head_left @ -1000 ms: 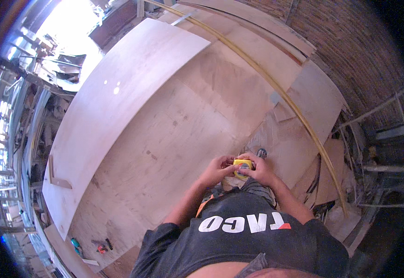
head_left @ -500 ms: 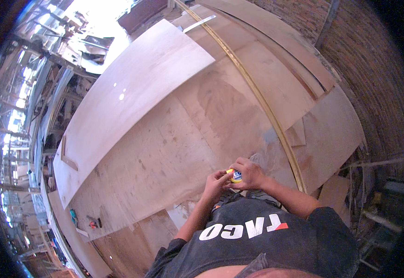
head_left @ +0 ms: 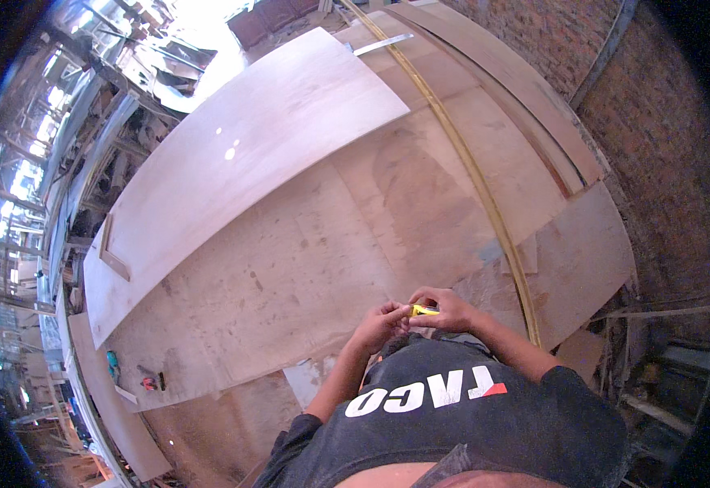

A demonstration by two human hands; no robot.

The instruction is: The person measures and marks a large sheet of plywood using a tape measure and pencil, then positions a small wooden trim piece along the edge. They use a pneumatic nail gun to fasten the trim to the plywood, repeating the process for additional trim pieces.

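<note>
Close in front of my dark shirt, my right hand (head_left: 450, 309) is closed around a small yellow tape measure (head_left: 424, 311). My left hand (head_left: 379, 325) meets it from the left, its thumb and fingers pinched together at the tape measure's left end. Exactly what those fingertips grip is too small to make out. Both hands are over the near part of a large stained plywood sheet (head_left: 290, 244), above its surface.
A paler panel (head_left: 265, 138) overlaps the plywood at the far left, with an L-shaped wooden piece (head_left: 113, 259) on it. One long brass-coloured strip (head_left: 479, 183) runs along the right, crossing a metal ruler (head_left: 383, 44). Red (head_left: 150, 382) and teal (head_left: 112, 364) tools lie at left. A brick wall (head_left: 648, 154) stands right.
The tape measure has turned in my hands; its round labelled face, visible before, is now mostly out of sight. My view has shifted slightly, while both hands stay together at the same place.
</note>
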